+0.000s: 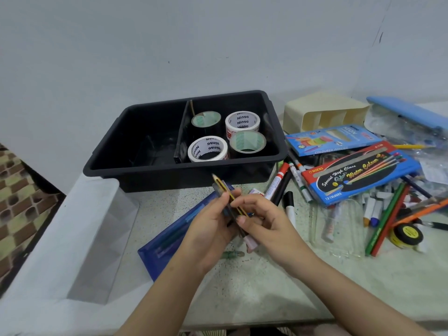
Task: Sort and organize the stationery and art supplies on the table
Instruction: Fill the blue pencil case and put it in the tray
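Pencils [219,184]: small bundle of dark wooden pencils, one striped yellow and black; held above the near middle of the table, points tilted up toward the tray; exact count hidden by fingers.
Left hand [208,229]: fingers curled round the lower bundle.
Right hand [264,221]: thumb and fingertips pinching the same bundle from the right.
Table [242,287]: one pale speckled top.
Blue case [167,236]: one flat translucent blue plastic case, lying under the left hand, pens visible inside.
Clear bin [92,234]: one clear plastic box at the left edge.
Clear tray [337,229]: one flat transparent plastic tray, right of the right hand.
Long pencils [381,226]: two, one green and one red, side by side.
Markers [278,183]: at least five, fanned between tray and paint box.
Paint box [358,173]: one blue, red and black cardboard box, marked 12 colours.
Black tray [135,170]: one rectangular black plastic tray, one divider, two compartments.
Tape rolls [242,121]: four, all in the right compartment, holes upward; two white, printed "Ninso", two with pale green cores.
Coloured-pencil box [332,140]: one blue cardboard box, behind the paint box.
Cream organiser [324,115]: one cream plastic holder, on its side, slots facing forward.
Blue lidded case [407,112]: one, far right.
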Demonstrator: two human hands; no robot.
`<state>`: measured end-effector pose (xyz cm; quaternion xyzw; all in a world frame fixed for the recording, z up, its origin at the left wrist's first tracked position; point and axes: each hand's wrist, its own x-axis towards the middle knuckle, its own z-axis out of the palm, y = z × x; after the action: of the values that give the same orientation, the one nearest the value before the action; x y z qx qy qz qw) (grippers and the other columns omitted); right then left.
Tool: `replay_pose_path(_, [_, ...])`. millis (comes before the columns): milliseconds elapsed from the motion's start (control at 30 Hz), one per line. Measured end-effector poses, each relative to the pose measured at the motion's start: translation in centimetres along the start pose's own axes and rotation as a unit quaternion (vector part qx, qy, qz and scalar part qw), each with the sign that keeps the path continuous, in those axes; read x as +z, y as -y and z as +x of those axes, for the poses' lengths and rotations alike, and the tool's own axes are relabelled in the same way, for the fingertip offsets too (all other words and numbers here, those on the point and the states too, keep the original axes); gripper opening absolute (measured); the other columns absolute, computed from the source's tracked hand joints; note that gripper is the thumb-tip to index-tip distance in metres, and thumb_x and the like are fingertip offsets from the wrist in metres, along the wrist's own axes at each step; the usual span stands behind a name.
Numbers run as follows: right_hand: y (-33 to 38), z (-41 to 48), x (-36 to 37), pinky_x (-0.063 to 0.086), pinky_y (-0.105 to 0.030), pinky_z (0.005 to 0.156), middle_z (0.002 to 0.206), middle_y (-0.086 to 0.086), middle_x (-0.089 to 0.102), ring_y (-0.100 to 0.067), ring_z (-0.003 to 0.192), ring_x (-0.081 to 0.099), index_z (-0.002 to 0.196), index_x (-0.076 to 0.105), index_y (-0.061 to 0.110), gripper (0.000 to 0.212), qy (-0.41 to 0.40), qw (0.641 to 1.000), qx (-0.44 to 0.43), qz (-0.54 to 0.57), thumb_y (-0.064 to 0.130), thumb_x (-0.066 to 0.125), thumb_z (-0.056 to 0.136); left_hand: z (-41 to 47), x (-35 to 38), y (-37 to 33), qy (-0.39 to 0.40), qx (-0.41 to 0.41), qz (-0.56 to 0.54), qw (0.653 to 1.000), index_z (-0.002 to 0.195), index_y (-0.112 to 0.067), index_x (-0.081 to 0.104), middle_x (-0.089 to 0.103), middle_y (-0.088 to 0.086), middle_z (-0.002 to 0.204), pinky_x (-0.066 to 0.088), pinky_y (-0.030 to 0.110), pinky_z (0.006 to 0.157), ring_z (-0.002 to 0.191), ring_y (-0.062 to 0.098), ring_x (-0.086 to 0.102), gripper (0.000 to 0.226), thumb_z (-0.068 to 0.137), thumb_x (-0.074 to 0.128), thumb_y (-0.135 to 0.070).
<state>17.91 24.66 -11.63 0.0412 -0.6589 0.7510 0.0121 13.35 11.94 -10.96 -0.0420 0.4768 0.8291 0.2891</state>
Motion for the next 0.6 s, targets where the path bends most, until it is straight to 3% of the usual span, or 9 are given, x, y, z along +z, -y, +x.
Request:
replay_pose_path(133, [0.0,0.3,0.4,0.046,-0.013,0.072,0.083,0.013,0.067,0.002,0.078,0.059,0.096,0.068,0.013,0.022,0.023,1.000,0.013,-0.007,-0.004,0.054,0.091,0.1,0.2,0.0,-0.027,0.007,0.002,1.000,0.105,-0.009,0.063,0.069,0.009,0.094,0.055,0.034,0.076,0.087,0.022,0.068,0.030,0.095,0.042,-0.028])
replay_pose_path(233, [0.0,0.4,0.6,0.044,-0.013,0.080,0.089,0.017,0.068,0.003,0.095,0.057,0.093,0.069,0.016,0.024,0.020,1.000,0.023,-0.007,-0.003,0.055,0.091,-0.1,0.3,-0.1,-0.049,0.003,0.015,0.999,0.110,-0.009,0.062,0.065,0.012,0.114,0.055,0.032,0.075,0.089,0.019,0.069,0.034,0.098,0.038,-0.029])
replay_pose_path(300, [0.1,0.4,0.8,0.046,-0.012,0.068,0.080,0.011,0.066,0.002,0.076,0.059,0.095,0.067,0.015,0.022,0.021,0.999,0.027,-0.006,-0.002,0.054,0.091,-0.3,0.5,-0.2,-0.051,-0.003,0.015,0.999,0.112,-0.008,0.061,0.065,0.011,0.114,0.053,0.035,0.081,0.094,0.020,0.067,0.038,0.098,0.037,-0.033])
replay_pose_path(367, [0.3,0.4,0.9,0.044,-0.017,0.048,0.066,-0.004,0.057,-0.006,0.049,0.050,0.099,0.065,0.012,0.017,0.031,0.999,0.033,-0.001,0.000,0.056,0.091,-0.6,0.7,-0.5,-0.041,-0.009,0.007,0.999,0.109,-0.008,0.062,0.071,0.008,0.101,0.051,0.038,0.082,0.097,0.022,0.066,0.045,0.099,0.032,-0.039])
replay_pose_path(400, [0.4,0.4,0.9,0.041,-0.019,0.043,0.060,-0.005,0.053,-0.008,0.044,0.045,0.100,0.064,0.010,0.015,0.036,0.999,0.035,-0.001,0.001,0.057,0.090,-0.7,0.8,-0.7,-0.032,-0.012,0.007,0.999,0.109,-0.009,0.062,0.071,0.007,0.096,0.051,0.038,0.080,0.096,0.022,0.066,0.048,0.099,0.029,-0.043])
replay_pose_path(500, [0.6,0.6,0.9,0.038,-0.018,0.040,0.050,0.011,0.051,-0.005,0.040,0.043,0.102,0.062,0.005,0.014,0.042,0.998,0.041,-0.016,0.001,0.061,0.088,-0.7,0.7,-1.1,-0.016,-0.030,0.004,0.999,0.117,-0.008,0.059,0.068,0.011,0.111,0.052,0.034,0.079,0.103,0.023,0.066,0.058,0.098,0.023,-0.050])
replay_pose_path(600, [0.8,0.8,0.9,0.042,-0.008,0.053,0.067,0.016,0.061,0.010,0.057,0.056,0.097,0.065,0.006,0.015,0.019,0.999,0.031,-0.027,-0.004,0.059,0.087,-0.7,0.4,-1.3,0.010,-0.038,0.004,0.999,0.124,-0.005,0.055,0.065,0.016,0.118,0.051,0.033,0.084,0.107,0.024,0.064,0.065,0.098,0.017,-0.051])
